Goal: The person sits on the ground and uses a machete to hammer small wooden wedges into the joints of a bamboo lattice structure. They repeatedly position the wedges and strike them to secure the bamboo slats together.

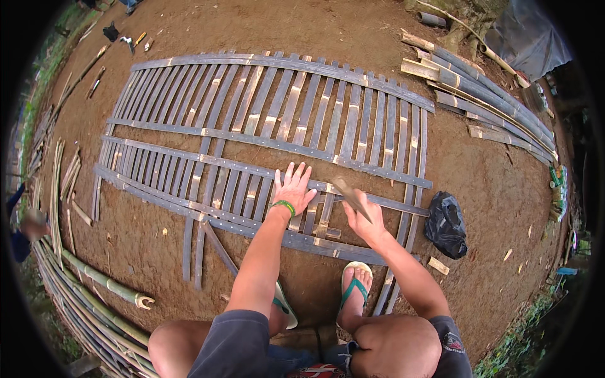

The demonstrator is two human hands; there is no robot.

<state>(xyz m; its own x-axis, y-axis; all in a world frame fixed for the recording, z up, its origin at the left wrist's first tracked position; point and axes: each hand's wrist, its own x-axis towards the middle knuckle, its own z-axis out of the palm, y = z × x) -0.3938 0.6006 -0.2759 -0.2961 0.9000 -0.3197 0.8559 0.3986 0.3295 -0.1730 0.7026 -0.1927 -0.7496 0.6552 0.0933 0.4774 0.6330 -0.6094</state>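
My left hand (293, 193), a green-yellow band on its wrist, lies with fingers spread on the long upper rail of the nearer bamboo slat panel (227, 169). My right hand (365, 220) is closed around a brown wooden piece (350, 196), which points up and to the left over the same panel's right part. Its kind is hard to tell, since my fingers cover part of it. Short slats cross the panel between dark rails dotted with small light nail heads. Just beyond it lies a wider slat panel (271, 130) of the same make.
A black plastic bag (445, 225) sits at the panels' right end. Split bamboo lengths (485, 94) are piled far right, with more poles (88, 302) at the lower left. Small tools (129, 44) lie on the dirt far left. Part of another person (25, 227) shows at the left rim.
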